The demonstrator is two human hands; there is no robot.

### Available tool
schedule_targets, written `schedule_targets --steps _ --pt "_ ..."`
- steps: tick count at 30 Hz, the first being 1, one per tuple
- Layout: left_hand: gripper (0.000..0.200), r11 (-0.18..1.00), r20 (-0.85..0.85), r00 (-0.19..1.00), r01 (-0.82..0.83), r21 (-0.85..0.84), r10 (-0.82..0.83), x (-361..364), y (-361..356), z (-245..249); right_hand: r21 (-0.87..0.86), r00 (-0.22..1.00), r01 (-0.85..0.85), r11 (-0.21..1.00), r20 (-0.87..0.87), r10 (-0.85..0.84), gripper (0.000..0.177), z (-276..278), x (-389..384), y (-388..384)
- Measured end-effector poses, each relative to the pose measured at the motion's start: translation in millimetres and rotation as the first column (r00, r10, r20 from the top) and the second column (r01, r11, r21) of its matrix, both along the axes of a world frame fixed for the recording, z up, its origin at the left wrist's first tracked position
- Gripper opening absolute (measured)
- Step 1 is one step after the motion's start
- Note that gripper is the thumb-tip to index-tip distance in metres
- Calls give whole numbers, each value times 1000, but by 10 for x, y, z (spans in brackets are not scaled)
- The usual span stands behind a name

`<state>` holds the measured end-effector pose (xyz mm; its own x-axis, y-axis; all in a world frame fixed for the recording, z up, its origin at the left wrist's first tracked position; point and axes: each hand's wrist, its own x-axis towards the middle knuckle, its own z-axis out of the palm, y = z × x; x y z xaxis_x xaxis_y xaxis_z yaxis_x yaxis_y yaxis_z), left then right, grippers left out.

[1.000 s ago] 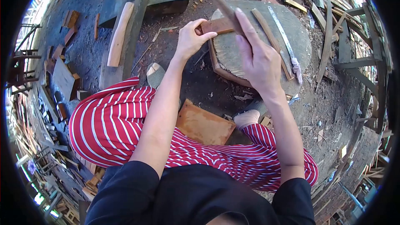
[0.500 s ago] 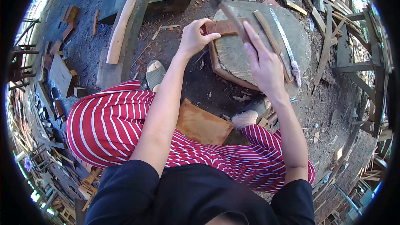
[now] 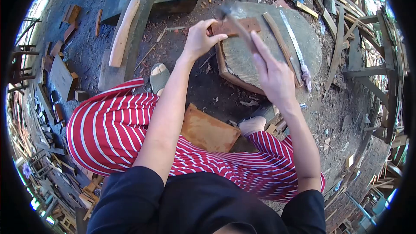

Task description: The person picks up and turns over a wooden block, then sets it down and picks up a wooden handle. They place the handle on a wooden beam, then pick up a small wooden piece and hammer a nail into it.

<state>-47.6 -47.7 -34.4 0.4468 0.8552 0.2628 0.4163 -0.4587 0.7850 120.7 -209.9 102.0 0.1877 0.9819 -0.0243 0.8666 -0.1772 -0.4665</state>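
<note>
My right hand (image 3: 277,82) is closed around the wooden handle of a hammer (image 3: 241,27), whose dark head is blurred by motion. The head overlaps the left end of a reddish-brown wood block (image 3: 248,25) in this view. That block lies at the near left part of a big chopping stump (image 3: 247,63). My left hand (image 3: 199,40) grips the block's left end between thumb and fingers. To the right, a narrow wooden stick (image 3: 277,34) and a long thin metal blade (image 3: 291,30) with a wrapped end lie side by side on the stump.
A brown wooden board (image 3: 210,125) lies between my feet. At the left, a shaped pale wooden piece (image 3: 124,34) rests on a long beam (image 3: 141,26). Wood offcuts (image 3: 63,78) litter the left ground, and scrap planks (image 3: 338,39) pile up at the right beside a wooden frame (image 3: 368,71).
The hammer head has moved down and slightly left, closer to the block's left end. My right hand has lowered a little; the left keeps its grip.
</note>
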Motion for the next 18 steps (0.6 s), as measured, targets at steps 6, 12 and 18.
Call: schedule_targets --steps 6,12,18 --pt "58 998 -17 1000 8 -69 -9 -9 -7 36 235 994 50 971 -108 -25 51 138 -135 51" --pt "58 998 1 1000 -13 -69 13 -29 38 -52 -14 997 11 1000 -80 -12 50 -40 38 114" --pt "57 996 5 1000 31 -79 -31 -36 41 21 179 935 172 969 -339 -104 48 68 -55 157"
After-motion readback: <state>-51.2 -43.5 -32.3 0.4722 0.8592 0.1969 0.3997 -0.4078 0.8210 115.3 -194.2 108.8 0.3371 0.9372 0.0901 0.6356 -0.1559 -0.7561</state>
